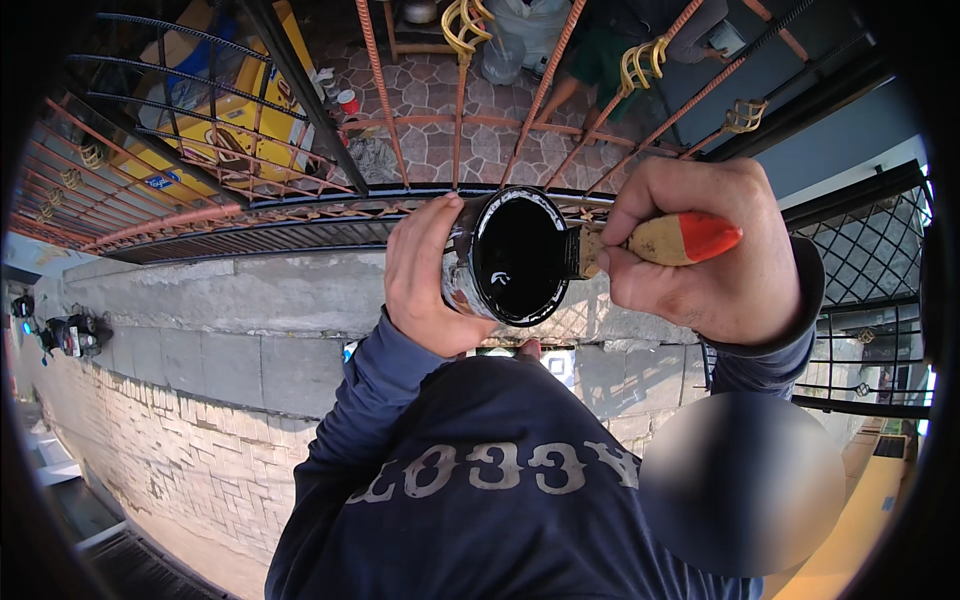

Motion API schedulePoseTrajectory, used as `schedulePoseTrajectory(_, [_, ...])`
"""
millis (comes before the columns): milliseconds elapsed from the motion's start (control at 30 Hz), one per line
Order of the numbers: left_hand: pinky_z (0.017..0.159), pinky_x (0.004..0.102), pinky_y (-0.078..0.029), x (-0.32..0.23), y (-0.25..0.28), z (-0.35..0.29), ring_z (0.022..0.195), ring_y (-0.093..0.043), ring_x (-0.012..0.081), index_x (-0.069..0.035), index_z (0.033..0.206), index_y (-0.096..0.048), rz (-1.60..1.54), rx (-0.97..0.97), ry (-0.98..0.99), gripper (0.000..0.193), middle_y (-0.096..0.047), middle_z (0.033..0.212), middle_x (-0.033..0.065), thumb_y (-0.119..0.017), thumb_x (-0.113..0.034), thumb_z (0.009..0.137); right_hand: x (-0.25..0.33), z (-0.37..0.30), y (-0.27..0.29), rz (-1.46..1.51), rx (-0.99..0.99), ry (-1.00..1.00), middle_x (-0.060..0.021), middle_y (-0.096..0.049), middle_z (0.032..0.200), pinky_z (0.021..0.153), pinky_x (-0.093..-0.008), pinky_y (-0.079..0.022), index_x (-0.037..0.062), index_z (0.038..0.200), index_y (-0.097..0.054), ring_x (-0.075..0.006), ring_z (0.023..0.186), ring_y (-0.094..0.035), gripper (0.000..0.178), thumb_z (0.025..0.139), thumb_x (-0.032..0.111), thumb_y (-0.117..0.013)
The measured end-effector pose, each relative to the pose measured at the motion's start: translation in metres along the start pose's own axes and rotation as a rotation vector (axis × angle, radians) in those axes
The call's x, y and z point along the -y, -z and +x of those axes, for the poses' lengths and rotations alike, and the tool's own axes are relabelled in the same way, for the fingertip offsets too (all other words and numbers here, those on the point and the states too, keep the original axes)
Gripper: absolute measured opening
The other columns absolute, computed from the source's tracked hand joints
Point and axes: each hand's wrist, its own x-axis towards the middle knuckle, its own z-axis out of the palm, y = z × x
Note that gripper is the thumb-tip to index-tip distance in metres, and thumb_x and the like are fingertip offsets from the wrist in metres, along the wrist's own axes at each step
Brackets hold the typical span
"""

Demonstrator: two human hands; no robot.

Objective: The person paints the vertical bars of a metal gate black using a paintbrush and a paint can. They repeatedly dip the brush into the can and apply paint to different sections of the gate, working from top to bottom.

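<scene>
My left hand (425,285) is wrapped round the left side of an open paint can (462,262), held up in front of my chest. Black paint (515,255) lies inside it, and paint is smeared over the rim. In my right hand (710,250) is a paintbrush (655,240) with a worn wooden handle and a red end, gripped near the ferrule. Its dark bristles touch or overlap the can's right rim. Black smears mark the can's outer wall.
Ahead stands a metal fence (460,130) of reddish-brown and black bars with gold twisted ornaments. Behind it are a yellow box (235,140), a red cup (348,101) and a person (600,75). A black lattice gate (870,250) is on the right, a motorcycle (75,335) far left.
</scene>
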Motion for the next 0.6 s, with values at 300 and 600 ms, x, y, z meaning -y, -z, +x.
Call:
schedulePoseTrajectory(300, [0.105, 0.0514, -0.043, -0.001, 0.004, -0.006, 0.117, -0.061, 0.0424, 0.004, 0.137, -0.051, 0.029, 0.005, 0.042, 0.09, -0.06, 0.13, 0.0241, -0.088, -0.017, 0.057, 0.0, 0.012, 0.003, -0.018, 0.054, -0.019, -0.0108, -0.067, 0.067, 0.06, -0.0313, -0.054, -0.0009, 0.074, -0.066, -0.024, 0.059, -0.068, 0.013, 0.067, 0.007, -0.074])
schedulePoseTrajectory(600, [0.105, 0.0507, -0.043, 0.0, 0.007, -0.011, 0.118, -0.06, 0.0422, 0.004, 0.138, -0.051, 0.02, 0.018, 0.086, 0.092, -0.059, 0.13, 0.0238, -0.087, -0.016, 0.056, 0.002, 0.015, -0.003, -0.038, 0.069, -0.127, -0.013, -0.066, 0.067, 0.062, -0.0335, -0.054, -0.0017, 0.078, -0.067, -0.0278, 0.06, -0.067, 0.015, 0.068, 0.007, -0.075])
